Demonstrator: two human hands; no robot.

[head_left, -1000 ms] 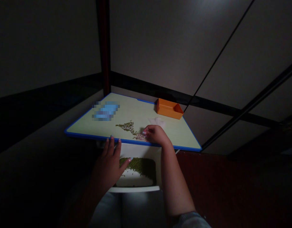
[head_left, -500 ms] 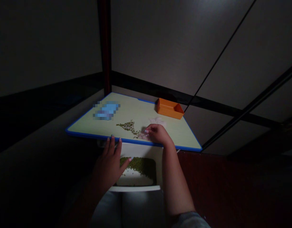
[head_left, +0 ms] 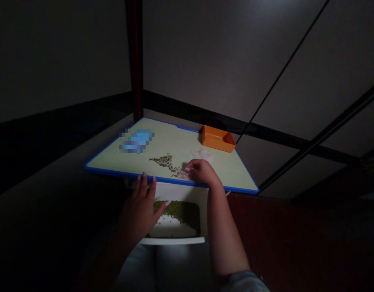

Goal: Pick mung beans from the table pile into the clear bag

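Small green beans [head_left: 164,161] lie loosely scattered on the pale tabletop [head_left: 162,133], near its blue front edge. My right hand [head_left: 202,171] is over the table just right of them, fingers pinched together; whatever they hold is too small to make out. Beneath that hand and behind it are whitish patches [head_left: 202,155] of fine pieces I cannot name. My left hand [head_left: 141,215] is spread, fingertips at the table's front edge and thumb over a white drawer [head_left: 171,241]. More green beans [head_left: 182,213] are heaped inside the drawer, mostly at its far and right sides.
An orange rectangular box [head_left: 217,140] stands at the table's back right. A blurred-out blue item [head_left: 137,140] lies at the left. Behind the table rise wall panels [head_left: 205,61], and a dark red floor [head_left: 266,231] shows at the right.
Almost nothing differs. My right hand stays in about the same place with its fingers pinched, and my left hand has not moved.
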